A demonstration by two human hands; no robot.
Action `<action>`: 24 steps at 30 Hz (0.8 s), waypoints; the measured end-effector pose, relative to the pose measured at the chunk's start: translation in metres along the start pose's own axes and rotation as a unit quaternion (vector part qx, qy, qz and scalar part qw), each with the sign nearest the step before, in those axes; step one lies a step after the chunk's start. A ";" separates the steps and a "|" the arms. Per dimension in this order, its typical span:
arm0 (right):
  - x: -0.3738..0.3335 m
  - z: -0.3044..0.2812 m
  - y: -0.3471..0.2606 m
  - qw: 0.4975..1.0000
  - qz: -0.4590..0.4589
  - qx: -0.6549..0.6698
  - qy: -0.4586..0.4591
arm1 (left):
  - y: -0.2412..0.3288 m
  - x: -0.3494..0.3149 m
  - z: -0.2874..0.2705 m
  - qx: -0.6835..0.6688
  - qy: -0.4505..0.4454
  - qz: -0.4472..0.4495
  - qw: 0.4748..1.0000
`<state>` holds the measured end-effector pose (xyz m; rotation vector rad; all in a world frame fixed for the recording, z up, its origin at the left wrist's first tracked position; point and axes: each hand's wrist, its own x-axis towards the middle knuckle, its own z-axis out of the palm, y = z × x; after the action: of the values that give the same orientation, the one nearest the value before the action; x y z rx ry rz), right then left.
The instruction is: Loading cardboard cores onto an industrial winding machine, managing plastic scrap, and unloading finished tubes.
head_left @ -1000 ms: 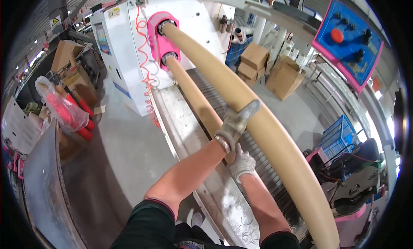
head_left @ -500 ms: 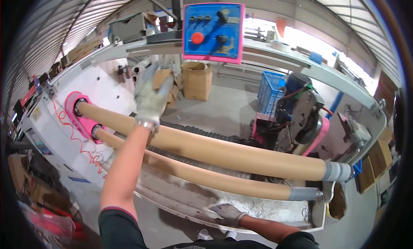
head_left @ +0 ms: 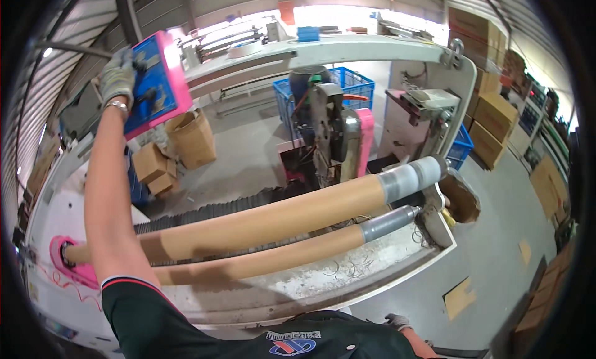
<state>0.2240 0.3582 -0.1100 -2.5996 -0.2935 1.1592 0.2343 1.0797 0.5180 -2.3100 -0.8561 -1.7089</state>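
Left hand (head_left: 118, 76), in a pale work glove, was raised at the left edge of the control panel (head_left: 160, 76), a blue face with a pink rim. Fingers ran upward over that edge, beside the dark knobs (head_left: 146, 94). Could not tell whether they pressed, clasped or only lay against it. Right hand (head_left: 397, 322), gloved too, hung low by the person's right side, off the near edge of the tray (head_left: 298, 295); too small to read whether its fingers were curled or spread.

Two tan tubes ran along the tray, above it. Thick tube (head_left: 267, 219) lay on the far side, thin tube (head_left: 267, 258) nearer the tray's front edge; a gap parted them towards the right. Both ended in grey sleeves (head_left: 388, 225) near the tray's right end. Left forearm crossed in front of both. Pink housing (head_left: 65, 250) stood at the thick tube's left end. Curled shavings (head_left: 351, 269) lay towards the tray's right corner. Beyond the tubes: black ridged cover (head_left: 211, 214), blue crate (head_left: 360, 83).
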 end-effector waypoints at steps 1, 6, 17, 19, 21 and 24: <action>0.006 0.010 0.019 0.999 0.017 -0.006 -0.038 | -0.010 0.013 -0.003 -0.008 -0.001 0.000 1.000; 0.014 0.057 0.059 0.991 0.090 0.011 -0.100 | -0.008 0.029 -0.011 0.002 -0.032 -0.026 0.999; 0.023 0.017 0.001 0.995 0.058 0.078 -0.024 | -0.045 -0.061 -0.006 0.017 0.090 0.184 0.979; 0.019 -0.003 -0.009 0.992 0.080 0.084 -0.039 | -0.022 -0.085 0.003 0.074 0.060 0.230 0.968; 0.024 -0.009 -0.010 0.989 0.072 0.125 -0.033 | -0.045 -0.079 0.010 0.043 -0.033 0.192 0.980; 0.038 -0.004 -0.003 0.984 0.078 0.159 -0.026 | -0.070 -0.066 0.019 0.000 -0.128 0.157 0.979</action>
<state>0.2518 0.3714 -0.1327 -2.3468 0.0841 1.2133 0.2012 1.1225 0.4364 -2.5375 -0.4881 -1.3050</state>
